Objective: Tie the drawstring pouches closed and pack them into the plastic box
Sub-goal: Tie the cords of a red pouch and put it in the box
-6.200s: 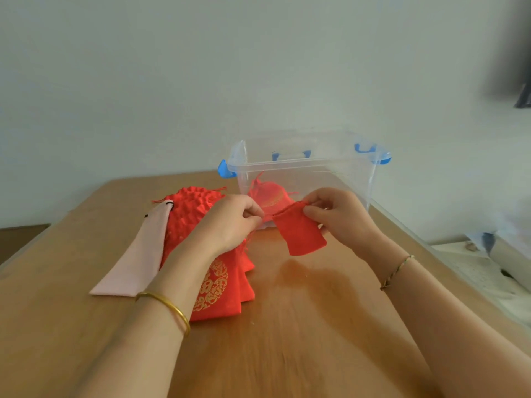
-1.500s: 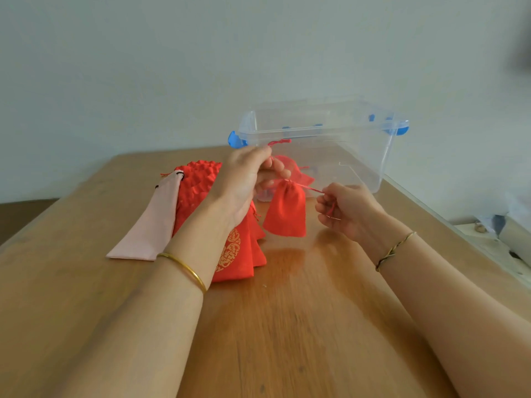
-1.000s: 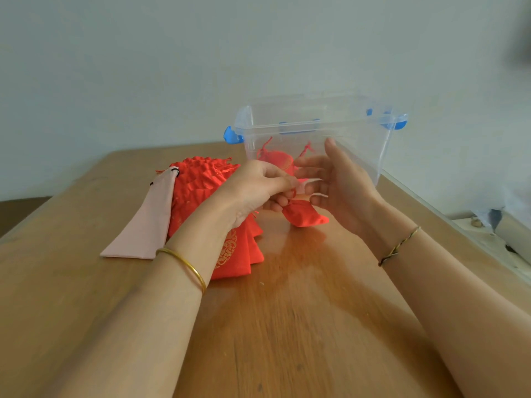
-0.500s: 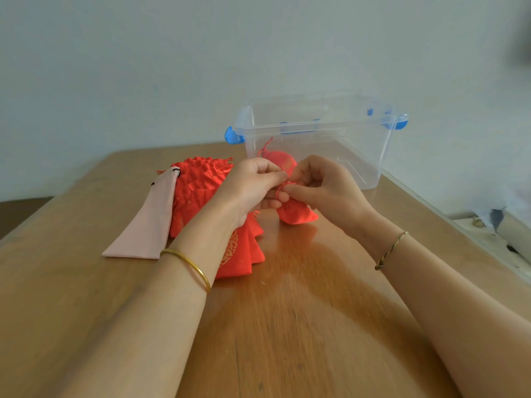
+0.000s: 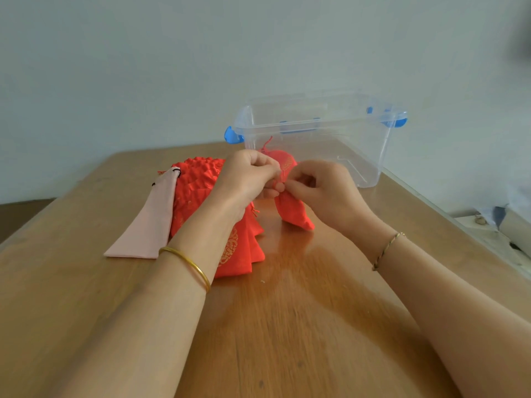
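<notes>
Left hand [image 5: 250, 176], right hand [image 5: 324, 191] both pinch neck of pouch [image 5: 296, 214], fingers curled tight on it; tying judged under way. Pouch body hangs below grip. Box [image 5: 373, 156] beyond grip holds one packed pouch [image 5: 283, 160]. Pile [image 5: 201, 185] left of grip not yet packed.

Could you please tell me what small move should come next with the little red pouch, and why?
Probably draw the cord ends apart to snug the knot. The left hand and right hand both pinch at the neck of the small red pouch, whose body hangs below them, so the tying looks unfinished. The plastic box behind, with a packed pouch inside, can wait.
</notes>
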A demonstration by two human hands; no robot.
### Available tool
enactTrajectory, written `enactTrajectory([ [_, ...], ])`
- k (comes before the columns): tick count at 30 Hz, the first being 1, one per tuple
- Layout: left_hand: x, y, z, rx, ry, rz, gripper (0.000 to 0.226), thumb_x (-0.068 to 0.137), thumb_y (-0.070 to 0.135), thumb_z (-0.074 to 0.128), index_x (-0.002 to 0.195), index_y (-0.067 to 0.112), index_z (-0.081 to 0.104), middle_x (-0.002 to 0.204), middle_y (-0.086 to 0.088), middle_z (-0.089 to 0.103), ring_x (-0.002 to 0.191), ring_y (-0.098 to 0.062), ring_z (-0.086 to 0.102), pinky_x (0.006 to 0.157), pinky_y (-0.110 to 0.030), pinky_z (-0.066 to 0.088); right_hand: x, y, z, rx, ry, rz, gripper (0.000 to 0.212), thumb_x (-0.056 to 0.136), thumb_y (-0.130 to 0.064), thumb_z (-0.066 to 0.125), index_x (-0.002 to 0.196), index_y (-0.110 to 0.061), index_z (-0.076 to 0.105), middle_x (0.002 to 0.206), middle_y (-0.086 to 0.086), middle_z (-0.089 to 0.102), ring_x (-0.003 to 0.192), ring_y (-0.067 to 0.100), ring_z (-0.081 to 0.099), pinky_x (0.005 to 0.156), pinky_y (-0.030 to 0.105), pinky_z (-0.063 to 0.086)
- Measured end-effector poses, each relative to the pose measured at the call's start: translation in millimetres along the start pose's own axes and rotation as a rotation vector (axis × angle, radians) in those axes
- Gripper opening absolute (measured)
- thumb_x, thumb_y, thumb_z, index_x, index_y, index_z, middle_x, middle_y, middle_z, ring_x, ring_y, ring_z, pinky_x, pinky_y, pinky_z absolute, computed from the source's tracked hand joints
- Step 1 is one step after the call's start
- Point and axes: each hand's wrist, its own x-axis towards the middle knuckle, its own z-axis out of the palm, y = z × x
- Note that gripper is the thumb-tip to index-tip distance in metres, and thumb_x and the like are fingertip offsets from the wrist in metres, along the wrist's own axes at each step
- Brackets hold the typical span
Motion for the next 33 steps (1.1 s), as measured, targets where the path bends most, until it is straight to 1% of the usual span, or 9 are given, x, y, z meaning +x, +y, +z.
enactTrajectory([
  [6, -1.7, 6.9, 9.6, 0.072, 0.06, 0.038, 0.021, 0.084, -0.002, 0.054, 0.103, 0.006, 0.054, 0.079, -0.003, 0.057, 0.061, -0.015, 0.059, 0.059, -0.029, 0.054, 0.1, 3.4, -0.1, 0.479, -0.025, 0.356, 0.014, 0.083, -0.011, 0.064, 0.078, 0.001, 0.068, 0.061, 0.0, 0.054, 0.045, 0.0, 0.041, 0.049, 0.015, 0.031],
  [10, 0.3, 6.6, 8.2, 0.395, 0.146, 0.215, 0.023, 0.079, 0.006, 0.059, 0.101, 0.012, 0.058, 0.097, -0.003, 0.055, 0.084, -0.018, 0.056, 0.077, -0.03, 0.049, -1.2, 3.6, 2.4, 0.572, 0.001, 0.451, 0.017, 0.084, -0.008, 0.06, 0.068, -0.003, 0.063, 0.053, -0.002, 0.049, 0.045, 0.009, 0.035, 0.046, 0.021, 0.029],
  [14, 1.7, 10.0, -3.4, 0.406, 0.154, 0.259, 0.019, 0.076, 0.0, 0.058, 0.086, 0.016, 0.061, 0.081, 0.007, 0.051, 0.081, -0.006, 0.055, 0.056, -0.005, 0.04, -1.0, 4.5, 0.1, 0.697, 0.01, 0.54, 0.016, 0.086, -0.007, 0.06, 0.07, -0.005, 0.06, 0.053, -0.001, 0.046, 0.042, 0.006, 0.034, 0.044, 0.017, 0.03],
  [17, -2.6, 8.1, 0.7, 0.474, 0.03, 0.292, 0.018, 0.075, -0.001, 0.063, 0.078, 0.017, 0.067, 0.081, 0.005, 0.051, 0.07, 0.004, 0.058, 0.054, -0.004, 0.043, -0.9, 4.0, -0.1, 0.716, 0.007, 0.541, 0.018, 0.086, -0.008, 0.06, 0.069, -0.006, 0.06, 0.054, -0.001, 0.045, 0.042, 0.005, 0.034, 0.044, 0.016, 0.03],
  [18, -2.0, 5.0, 2.7, 0.502, 0.021, 0.317, 0.016, 0.072, 0.004, 0.067, 0.075, 0.02, 0.069, 0.084, 0.005, 0.05, 0.078, -0.001, 0.059, 0.065, -0.007, 0.047, -1.1, 3.9, -0.2, 0.72, 0.008, 0.539, 0.019, 0.086, -0.008, 0.06, 0.067, -0.006, 0.06, 0.053, -0.001, 0.046, 0.042, 0.005, 0.034, 0.044, 0.016, 0.03],
  [20, -0.5, 1.4, 4.4, 0.516, 0.022, 0.348, 0.012, 0.067, 0.013, 0.071, 0.07, 0.024, 0.07, 0.089, 0.002, 0.049, 0.089, -0.023, 0.061, 0.082, -0.035, 0.054, -1.4, 4.0, -0.3, 0.739, 0.009, 0.542, 0.022, 0.087, -0.009, 0.06, 0.064, -0.008, 0.059, 0.053, -0.002, 0.046, 0.042, 0.005, 0.034, 0.044, 0.017, 0.031],
  [23, 0.5, 0.0, 4.1, 0.544, 0.053, 0.353, 0.011, 0.065, 0.016, 0.075, 0.07, 0.024, 0.07, 0.097, -0.005, 0.051, 0.096, -0.029, 0.058, 0.082, -0.045, 0.053, -0.8, 4.7, -0.4, 0.823, -0.022, 0.563, 0.022, 0.087, -0.009, 0.059, 0.065, -0.009, 0.058, 0.057, 0.0, 0.045, 0.044, 0.006, 0.034, 0.042, 0.016, 0.03],
  [28, 4.9, -3.0, 2.3, 0.642, 0.077, 0.38, 0.013, 0.07, 0.017, 0.074, 0.083, 0.019, 0.071, 0.106, -0.004, 0.053, 0.108, -0.019, 0.05, 0.094, -0.03, 0.042, 0.4, 4.9, -1.4, 1.018, -0.1, 0.581, 0.021, 0.089, -0.007, 0.055, 0.069, -0.008, 0.056, 0.057, 0.001, 0.043, 0.044, 0.006, 0.034, 0.042, 0.016, 0.028],
  [33, 5.7, -2.3, 0.3, 0.657, 0.045, 0.415, 0.005, 0.075, 0.014, 0.071, 0.079, 0.013, 0.068, 0.098, -0.005, 0.055, 0.089, -0.013, 0.052, 0.064, -0.005, 0.036, 1.6, 5.4, -4.5, 1.031, -0.159, 0.539, 0.019, 0.091, -0.007, 0.053, 0.073, -0.007, 0.057, 0.058, 0.0, 0.045, 0.045, 0.006, 0.034, 0.046, 0.017, 0.029],
])
